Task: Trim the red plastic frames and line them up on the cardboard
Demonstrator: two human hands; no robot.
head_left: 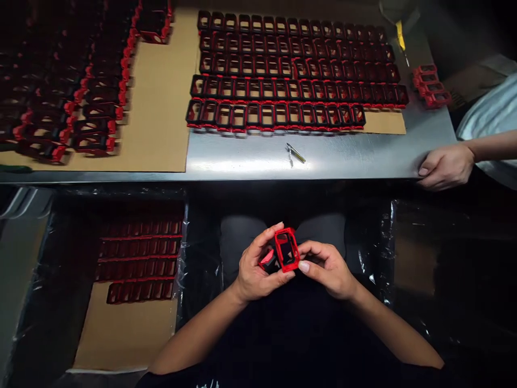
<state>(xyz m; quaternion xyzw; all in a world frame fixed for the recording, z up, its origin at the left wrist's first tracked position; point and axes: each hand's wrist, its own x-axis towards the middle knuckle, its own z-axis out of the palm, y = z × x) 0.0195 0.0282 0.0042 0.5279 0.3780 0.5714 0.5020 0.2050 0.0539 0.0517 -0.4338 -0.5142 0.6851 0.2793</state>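
1. At far left, black-and-red pieces point(99, 141) stand in crowded rows on a cardboard sheet point(157, 108), which lies on the metal table point(347, 159).
2. Below the table's left part, rows of dark red frames point(139, 237) sit on cardboard point(121, 328) inside a plastic-lined box.
3. The left hand point(253, 270) grasps a red-rimmed frame point(298, 258), fingers at its top edge, thumb near the bottom. The frame is above the person's lap, tilted, its opening facing up.
4. Beyond it, five rows of black-and-red frames point(274, 114) cover the table's middle; a slim metal tool point(297, 152) lies nearer the front edge.
5. The right hand point(329, 269) pinches the held frame's right side between thumb and fingers.
6. Farther right are a yellow-handled tool point(400, 35), a red cluster point(431, 86) and a co-worker's hand point(448, 166) at the table edge.
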